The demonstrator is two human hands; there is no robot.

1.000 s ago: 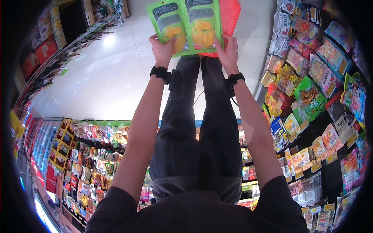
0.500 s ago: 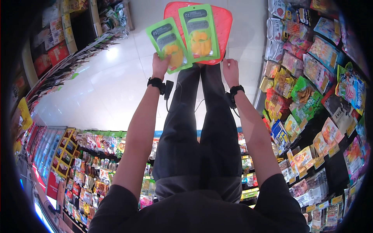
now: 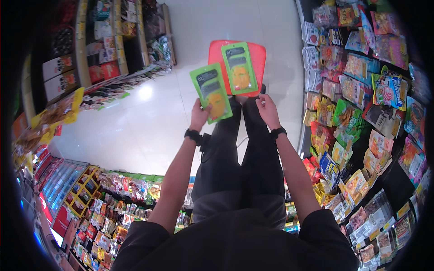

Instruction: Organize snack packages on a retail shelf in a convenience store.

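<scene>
My left hand grips a green pouch of dried fruit by its lower left edge, thumb on the front. Yellow-orange pieces show through its window. The pouch is tilted and overlaps the left side of a red plastic piece with rounded corners. A second green pouch of dried fruit lies on that red surface, face up. Close to the red piece's lower right corner is my right hand, fingers loosely bent, thumb and forefinger a little apart, with nothing visible in them. Both wrists wear black bands.
Shelves of bagged snacks rise close on my right. More stocked shelves stand at the upper left, and a packed snack rack runs behind me. Pale floor tiles lie between. Fridge doors show at the lower left.
The view has shifted, so the red piece, pouches and hands appear lower. My left hand keeps its pouch, now set further apart from the other one. The right hand's fingers have uncurled slightly.
</scene>
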